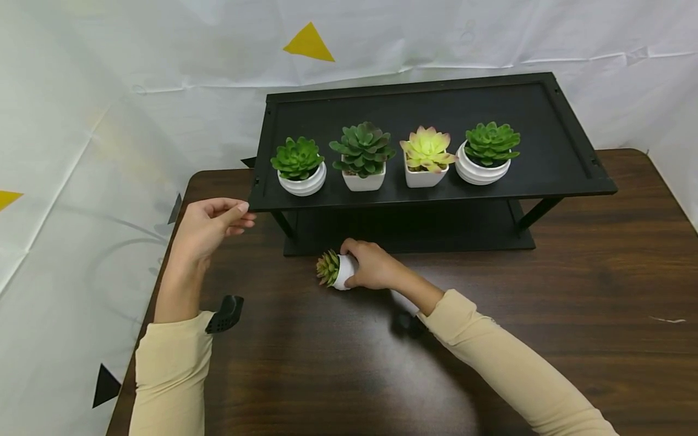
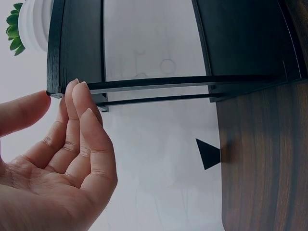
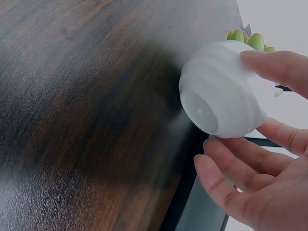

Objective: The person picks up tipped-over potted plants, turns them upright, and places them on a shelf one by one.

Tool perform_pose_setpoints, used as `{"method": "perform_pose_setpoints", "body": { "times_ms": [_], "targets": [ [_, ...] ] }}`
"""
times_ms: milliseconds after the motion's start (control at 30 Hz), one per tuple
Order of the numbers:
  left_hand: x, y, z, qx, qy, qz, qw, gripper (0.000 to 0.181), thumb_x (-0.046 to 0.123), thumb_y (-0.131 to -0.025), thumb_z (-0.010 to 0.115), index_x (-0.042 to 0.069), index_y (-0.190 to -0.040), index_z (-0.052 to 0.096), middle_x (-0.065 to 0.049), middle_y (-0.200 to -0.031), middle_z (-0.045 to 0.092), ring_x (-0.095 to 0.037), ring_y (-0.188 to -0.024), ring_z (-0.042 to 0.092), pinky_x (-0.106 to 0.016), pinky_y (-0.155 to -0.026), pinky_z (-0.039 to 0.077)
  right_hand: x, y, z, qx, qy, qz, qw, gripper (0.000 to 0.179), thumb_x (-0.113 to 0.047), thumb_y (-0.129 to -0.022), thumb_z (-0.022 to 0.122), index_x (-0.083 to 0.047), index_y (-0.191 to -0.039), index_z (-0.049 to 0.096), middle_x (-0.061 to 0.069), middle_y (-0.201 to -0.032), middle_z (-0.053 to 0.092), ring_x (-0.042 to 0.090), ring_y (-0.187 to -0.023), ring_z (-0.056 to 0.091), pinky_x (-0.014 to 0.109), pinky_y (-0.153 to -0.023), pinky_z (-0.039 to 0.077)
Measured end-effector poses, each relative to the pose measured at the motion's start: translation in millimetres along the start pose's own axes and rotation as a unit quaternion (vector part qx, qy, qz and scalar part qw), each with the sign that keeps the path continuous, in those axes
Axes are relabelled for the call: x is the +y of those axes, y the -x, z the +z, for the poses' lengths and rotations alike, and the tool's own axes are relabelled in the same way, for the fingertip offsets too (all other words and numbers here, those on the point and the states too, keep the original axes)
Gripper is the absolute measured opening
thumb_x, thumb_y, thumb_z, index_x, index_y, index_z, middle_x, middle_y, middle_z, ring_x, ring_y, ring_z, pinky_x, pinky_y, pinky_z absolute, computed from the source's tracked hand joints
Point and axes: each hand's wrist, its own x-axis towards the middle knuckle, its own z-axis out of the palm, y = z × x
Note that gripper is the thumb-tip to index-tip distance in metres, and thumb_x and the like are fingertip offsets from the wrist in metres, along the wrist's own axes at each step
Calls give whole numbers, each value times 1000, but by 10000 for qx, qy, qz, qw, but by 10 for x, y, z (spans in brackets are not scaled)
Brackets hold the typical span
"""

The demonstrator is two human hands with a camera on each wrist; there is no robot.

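My right hand (image 1: 373, 265) grips a small potted succulent (image 1: 343, 270) in front of the black shelf. Its white ribbed pot (image 3: 221, 91) is tipped on its side, thumb on one side and fingers on the other, with the leaves pointing left in the head view. At the shelf's front left corner, my left hand (image 1: 209, 227) pinches the edge of the black shelf (image 2: 79, 53), thumb on top and fingertips beneath. On the shelf's top board stand two green succulents in round white pots (image 1: 303, 181) (image 1: 482, 172), with a dark green succulent (image 1: 363, 148) and a yellow-green one (image 1: 427, 150) in square pots between them.
The shelf's lower board (image 1: 403, 233) sits on the dark wooden table (image 1: 305, 363), below the top board and its struts (image 1: 537, 214). White sheeting (image 1: 382, 36) with yellow and black patches hangs behind and at the left.
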Motion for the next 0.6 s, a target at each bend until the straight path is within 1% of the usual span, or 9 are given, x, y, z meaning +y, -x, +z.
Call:
{"method": "perform_pose_setpoints", "body": {
  "times_ms": [133, 167, 300, 367, 400, 433, 600],
  "targets": [
    [6, 5, 3, 11, -2, -19, 10000, 34, 21, -93, 55, -8, -111, 55, 11, -75, 63, -6, -73, 63, -19, -68, 50, 42, 15, -7, -17, -11, -132, 9999, 48, -8, -70, 78, -3, -110, 52, 13, -104, 58, 22, -86, 55, 33, -72, 47],
    [6, 6, 3, 11, -1, -20, 10000, 34, 20, -93, 55, -8, -111, 55, 11, -75, 64, -6, -73, 63, -19, -68, 50, 77, 11, 1, 33, 24, -277, 9996, 47, -9, -69, 78, -3, -108, 52, 12, -101, 58, 21, -83, 54, 31, -69, 47],
    [5, 7, 5, 2, 5, -5, 10000, 34, 20, -93, 55, -8, -111, 55, 9, -76, 64, -7, -74, 63, -19, -68, 50, 128, 24, 0, 37, 69, -351, 9994, 48, -7, -66, 79, -4, -106, 52, 10, -97, 58, 21, -81, 54, 30, -67, 47],
    [2, 6, 4, -4, 11, 3, 10000, 34, 20, -93, 55, -8, -111, 55, 9, -76, 65, -6, -73, 63, -19, -68, 50, 141, 31, 6, 42, 64, -317, 9995, 50, -6, -65, 79, -4, -107, 52, 10, -98, 59, 21, -83, 54, 31, -68, 47],
    [1, 6, 4, -7, 16, 8, 10000, 34, 20, -93, 55, -8, -111, 55, 8, -76, 65, -6, -73, 63, -19, -68, 50, 120, 44, 0, -5, 44, -199, 9998, 51, -4, -65, 79, -3, -108, 53, 11, -100, 59, 21, -85, 54, 32, -71, 47],
    [1, 5, 3, -9, 18, 12, 10000, 34, 20, -93, 55, -8, -111, 55, 9, -76, 65, -6, -73, 63, -19, -68, 50, 121, 49, 3, -13, 49, -175, 9998, 52, -3, -64, 79, -3, -109, 53, 11, -102, 59, 21, -86, 54, 32, -71, 47],
    [0, 3, -1, -8, 14, 45, 10000, 34, 20, -93, 55, -9, -111, 55, 9, -76, 64, -5, -72, 63, -18, -68, 50, 97, 103, -2, -13, 81, -175, 9998, 56, 0, -64, 80, -4, -113, 52, 11, -108, 58, 22, -90, 54, 33, -74, 47]
  ]
}}
